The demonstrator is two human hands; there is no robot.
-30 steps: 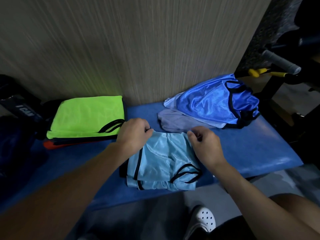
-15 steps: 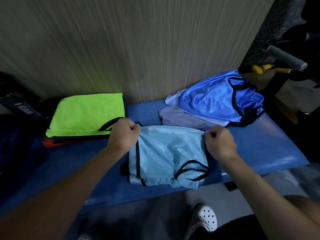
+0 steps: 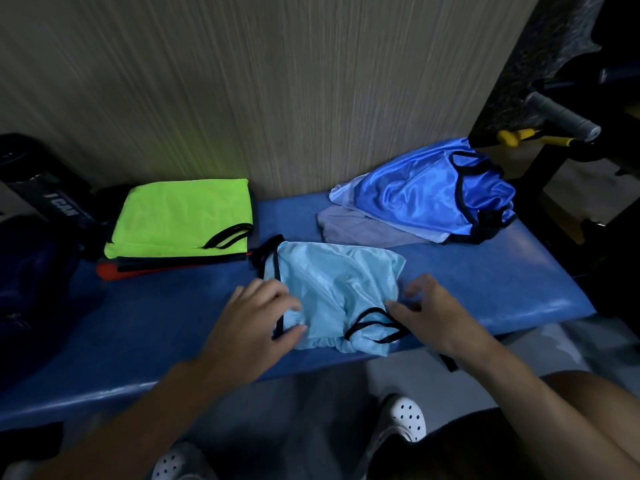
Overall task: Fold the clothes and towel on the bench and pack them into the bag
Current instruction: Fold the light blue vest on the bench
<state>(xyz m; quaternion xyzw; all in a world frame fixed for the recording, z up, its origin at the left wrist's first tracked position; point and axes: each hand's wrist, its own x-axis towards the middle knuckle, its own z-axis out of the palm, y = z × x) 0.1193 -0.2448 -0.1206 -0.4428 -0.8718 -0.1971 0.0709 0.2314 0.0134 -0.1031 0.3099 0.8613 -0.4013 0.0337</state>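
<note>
A light blue mesh vest (image 3: 332,282) with black trim lies spread on the blue bench (image 3: 485,282), near its front edge. My left hand (image 3: 256,320) rests on the vest's near left part, fingers relaxed and thumb on the cloth. My right hand (image 3: 433,313) sits at the near right corner with bent fingers, its thumb touching the black armhole trim. A folded neon green vest (image 3: 180,216) tops a stack at the back left. A crumpled royal blue vest (image 3: 415,192) lies on a grey cloth (image 3: 356,226) at the back right.
A dark blue bag (image 3: 31,271) sits at the bench's left end, and a black item with white lettering (image 3: 59,209) is behind it. A wood-grain wall backs the bench. A grey-gripped bar (image 3: 561,116) and yellow handles (image 3: 512,136) stand at the right. My white clog (image 3: 405,417) is below.
Both hands let go of the vest's far edge, which they had pulled apart and laid flat, and moved down to its near edge.
</note>
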